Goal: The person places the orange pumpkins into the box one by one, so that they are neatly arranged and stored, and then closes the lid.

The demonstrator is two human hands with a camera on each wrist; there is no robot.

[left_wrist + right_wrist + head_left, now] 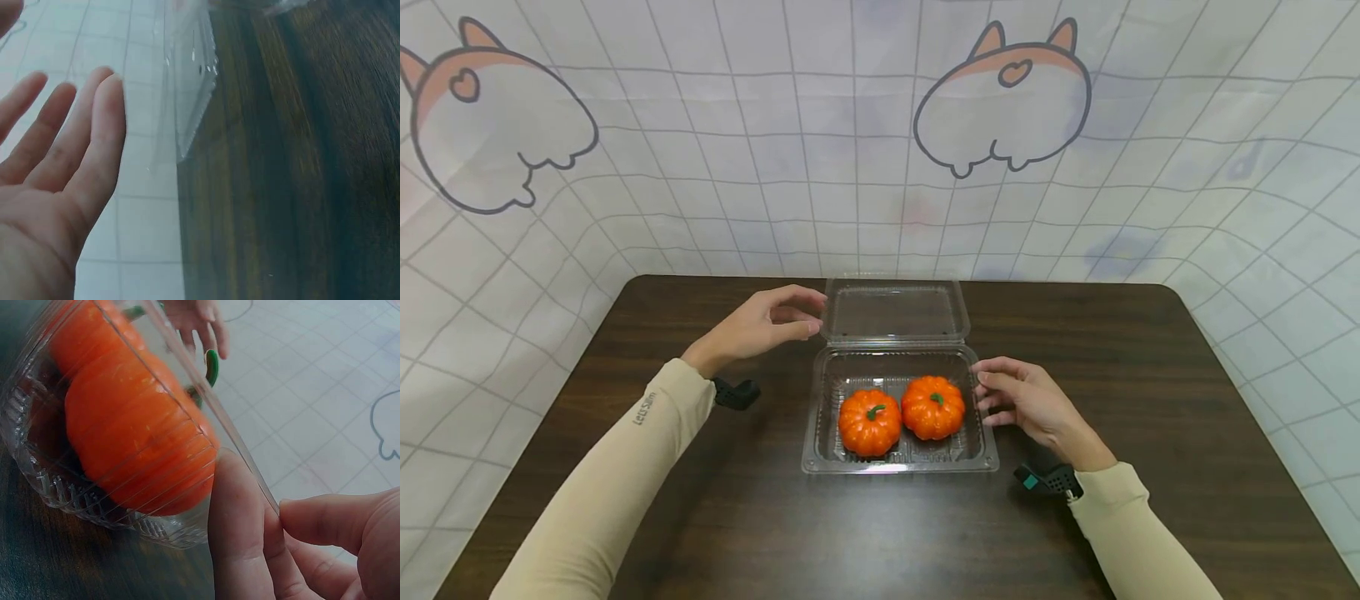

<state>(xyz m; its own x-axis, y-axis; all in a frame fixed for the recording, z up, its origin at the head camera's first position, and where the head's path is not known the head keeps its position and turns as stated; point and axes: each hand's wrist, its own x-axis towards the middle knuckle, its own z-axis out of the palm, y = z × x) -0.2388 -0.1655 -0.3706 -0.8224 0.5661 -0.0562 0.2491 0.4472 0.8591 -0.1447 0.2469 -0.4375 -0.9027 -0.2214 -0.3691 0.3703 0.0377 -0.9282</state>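
Observation:
A clear plastic clamshell box (898,468) lies on the table with its lid (895,315) folded back toward the wall. Inside sit two small orange pumpkins with green stems, a left pumpkin (865,432) and a right pumpkin (933,412), side by side. My left hand (760,323) is at the lid's left edge, its fingers loosely bent; the left wrist view shows this hand (69,150) holding nothing. At the box's right side, my right hand (1030,402) pinches the rim between thumb and fingers, seen closely in the right wrist view (275,540).
The dark wood table (880,542) has rounded far corners. Behind it and along both sides hangs a white grid-patterned cloth (850,167) with cartoon animal drawings. Black wrist straps are on the left wrist (736,394) and right wrist (1048,479).

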